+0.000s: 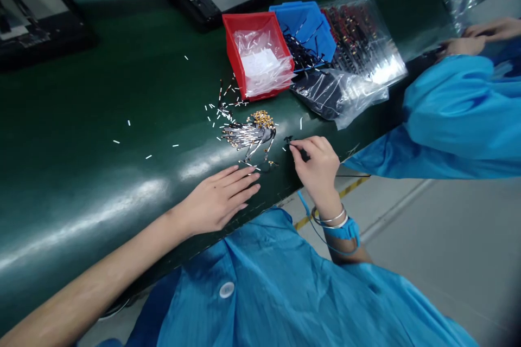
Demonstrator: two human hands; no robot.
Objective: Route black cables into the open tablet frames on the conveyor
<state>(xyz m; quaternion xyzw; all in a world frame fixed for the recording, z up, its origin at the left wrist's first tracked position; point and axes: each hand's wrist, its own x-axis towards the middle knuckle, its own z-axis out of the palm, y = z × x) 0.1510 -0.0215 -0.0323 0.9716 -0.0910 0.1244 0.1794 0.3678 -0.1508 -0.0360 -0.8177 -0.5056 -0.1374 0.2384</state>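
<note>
black cable end (288,140) between right hand (319,167) fingers (302,145)

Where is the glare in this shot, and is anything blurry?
Head view: glare streaks the belt beside the left hand and whitens the plastic bags; the belt bows from lens distortion; the small part by the right hand is too soft to make out.

Our left hand (217,198) flat on the green belt (101,92), our right hand (315,165) pinching a small black piece (288,140), bundle of wires (252,135) just beyond both hands, white bits (215,114) scattered around it, red bin (256,54) and blue bin (307,24) behind, a co-worker's blue sleeve (448,114) at right.
</note>
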